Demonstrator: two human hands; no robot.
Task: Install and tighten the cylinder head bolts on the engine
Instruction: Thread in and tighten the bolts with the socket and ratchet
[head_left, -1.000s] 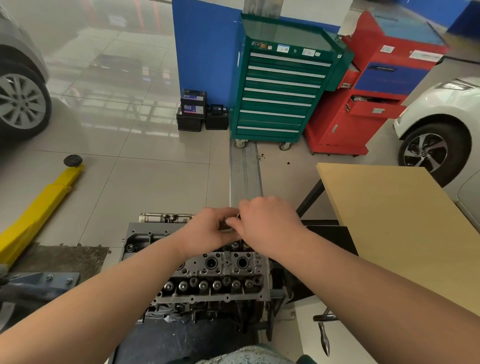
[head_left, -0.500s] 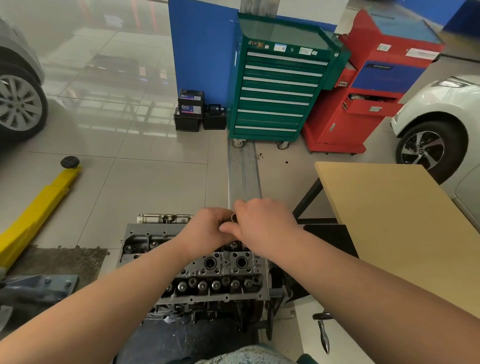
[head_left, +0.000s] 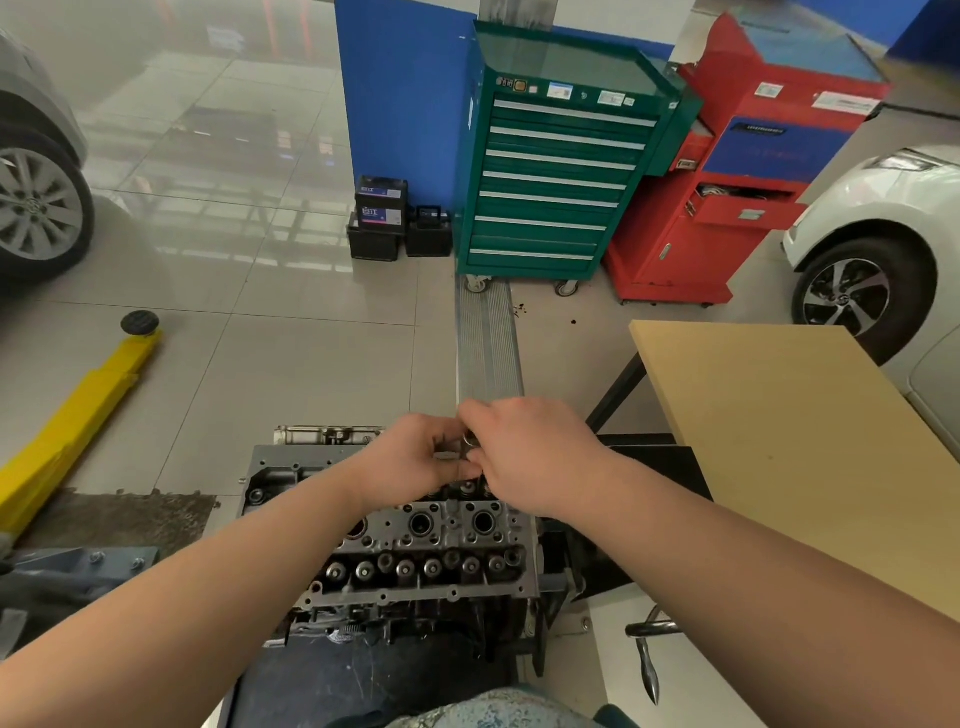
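Item: cylinder head on engine, stand-mounted, low centre of view. Long axis runs approx 9 to 3 o'clock across us; far edge at 12, near edge w/ row of valve parts at 6.

Item: left hand. Fingers curled, pinching a small dark part together w/ the other hand. We take it for a head bolt, but it is mostly hidden; only a small metal end shows between the fingertips.

Item: right hand. Fingers curled round the same part from the 3 o'clock side, knuckles up.

Relation that matters: both hands meet above the far edge of the head, toward its 3 o'clock end. Bolt holes lie below and at 6 o'clock from the hands, so we judge the coming move is down and slightly toward us. Bolt axis: cannot tell, too covered. Right hand sits a little nearer the 3 o'clock end; left hand nearer the mid-head holes.

Item: bench, tan top, at 3 o'clock, beside engine.

Item: green tool cabinet, 12 o'clock, well apart.
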